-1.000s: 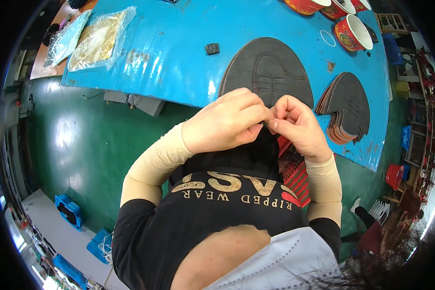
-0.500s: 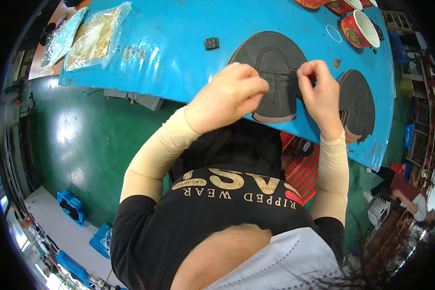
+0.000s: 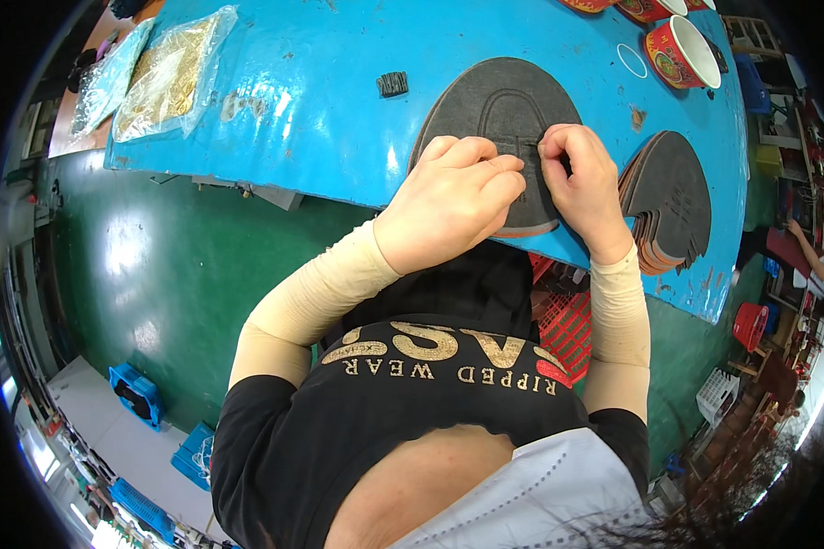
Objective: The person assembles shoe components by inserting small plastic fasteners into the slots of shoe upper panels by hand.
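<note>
A dark grey, rounded flat piece (image 3: 471, 99) with an orange-brown edge and an embossed arch-shaped line lies at the table's front edge. Over its left and lower part is my left hand (image 3: 458, 197), its fingers bent and pressed together. My right hand (image 3: 584, 183) is over its right side, thumb and forefinger pinched. What the fingertips hold, if anything, is too small to make out. To the right lies a stack of similar dark pieces (image 3: 676, 188) with brownish edges. A small bundle of short black strips (image 3: 393, 84) lies left of the flat piece.
The table (image 3: 320, 82) has a blue cover. Clear plastic bags (image 3: 174, 78) with gold and pale blue contents lie far left. Red paper bowls (image 3: 677, 55) stand far right near a white ring (image 3: 632, 61). A red crate (image 3: 568, 334) sits below the table edge.
My left hand has moved right and slightly toward me; my right hand has shifted slightly left, so they are closer together. A person in the right background has moved.
</note>
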{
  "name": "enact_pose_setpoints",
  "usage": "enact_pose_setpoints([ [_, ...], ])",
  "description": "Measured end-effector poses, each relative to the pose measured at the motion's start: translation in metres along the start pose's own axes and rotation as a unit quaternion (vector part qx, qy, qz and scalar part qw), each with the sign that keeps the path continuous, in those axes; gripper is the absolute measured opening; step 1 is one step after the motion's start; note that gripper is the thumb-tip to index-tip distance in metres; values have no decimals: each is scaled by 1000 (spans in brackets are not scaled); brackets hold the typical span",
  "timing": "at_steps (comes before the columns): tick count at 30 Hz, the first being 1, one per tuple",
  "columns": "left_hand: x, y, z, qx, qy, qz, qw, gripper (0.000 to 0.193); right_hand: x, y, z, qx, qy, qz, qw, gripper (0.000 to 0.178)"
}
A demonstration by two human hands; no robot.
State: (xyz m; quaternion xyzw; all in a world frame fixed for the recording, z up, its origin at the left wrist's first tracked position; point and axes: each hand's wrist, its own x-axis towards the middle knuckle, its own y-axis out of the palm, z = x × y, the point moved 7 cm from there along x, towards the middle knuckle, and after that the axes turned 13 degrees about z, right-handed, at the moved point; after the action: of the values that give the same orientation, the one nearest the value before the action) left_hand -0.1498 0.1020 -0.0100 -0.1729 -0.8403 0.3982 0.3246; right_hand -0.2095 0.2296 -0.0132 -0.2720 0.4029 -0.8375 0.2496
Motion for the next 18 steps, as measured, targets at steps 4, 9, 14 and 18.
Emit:
enact_pose_setpoints([
  [4,8,3,-2,34,-1,0,999,27,1,-1,2,-13,-15,2,1000,19],
  [9,14,9,3,64,-2,-10,998,25,2,1,3,0,-28,15,999,19],
  [14,16,18,-2,131,-2,43,990,21,-2,1,-3,6,3,-5,1000,18],
  [18,21,23,-8,207,-1,105,973,16,-20,-12,-17,84,131,-120,980,12],
])
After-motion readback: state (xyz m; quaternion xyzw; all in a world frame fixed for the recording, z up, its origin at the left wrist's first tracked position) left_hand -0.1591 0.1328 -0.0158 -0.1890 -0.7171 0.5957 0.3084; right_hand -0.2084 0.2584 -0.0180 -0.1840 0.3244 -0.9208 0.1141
